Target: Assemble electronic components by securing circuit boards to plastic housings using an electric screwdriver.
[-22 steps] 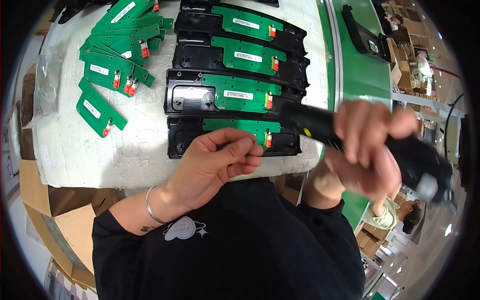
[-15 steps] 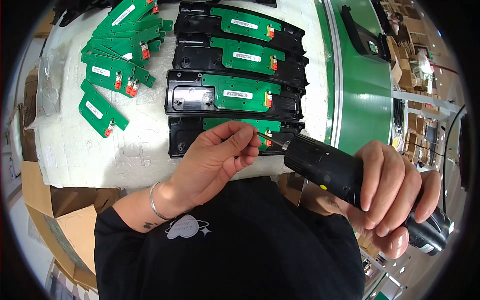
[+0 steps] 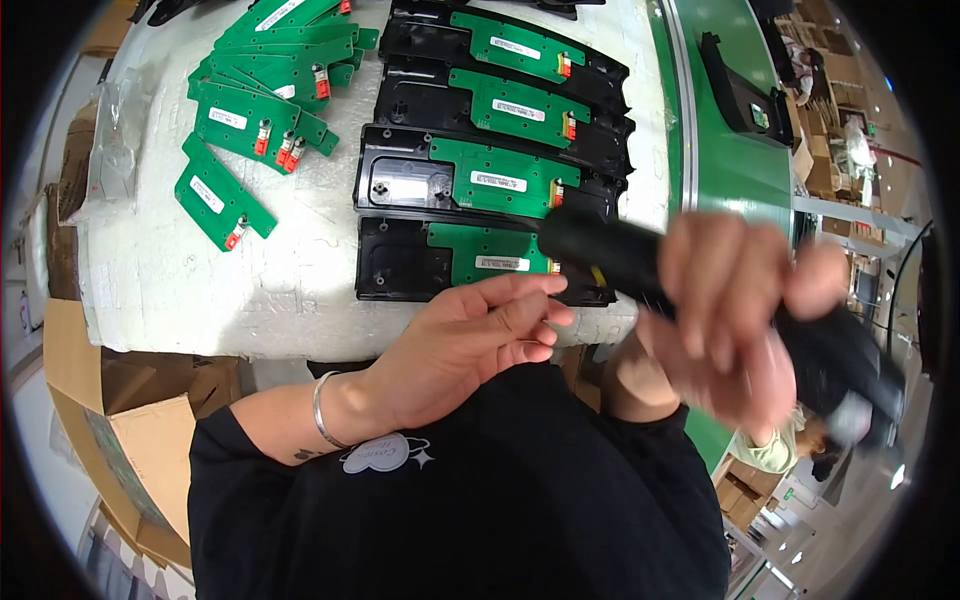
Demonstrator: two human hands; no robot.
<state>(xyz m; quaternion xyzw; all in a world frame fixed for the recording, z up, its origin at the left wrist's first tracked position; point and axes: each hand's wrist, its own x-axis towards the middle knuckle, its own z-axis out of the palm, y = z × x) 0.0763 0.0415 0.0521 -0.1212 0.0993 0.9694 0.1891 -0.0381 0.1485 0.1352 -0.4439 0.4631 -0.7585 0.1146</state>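
Observation:
My right hand (image 3: 715,310) is wrapped round a black electric screwdriver (image 3: 605,248), both smeared by motion. The tool's front end hangs over the right part of the nearest black plastic panel (image 3: 405,265); its bit is too blurred to make out. Just in front of that panel's near edge is my left hand (image 3: 480,335), thumb and index finger drawn together, the others curled. Anything between those fingertips is too small to see. A green circuit board (image 3: 490,245) with a white label lies in the nearest panel, its right end partly behind the screwdriver.
Several more black panels (image 3: 400,185) with green boards lie in a row behind. Loose green circuit boards (image 3: 225,195) with red-and-white connectors are heaped at the left on the white foam surface (image 3: 300,280). An open cardboard box (image 3: 150,430) stands at lower left; another black part (image 3: 745,95) rests on the green surface at right.
The screwdriver has swung up and away from my left fingertips, over the nearest panel. My left hand has shifted slightly right and down in the picture, its fingers a little looser. The view has shifted.

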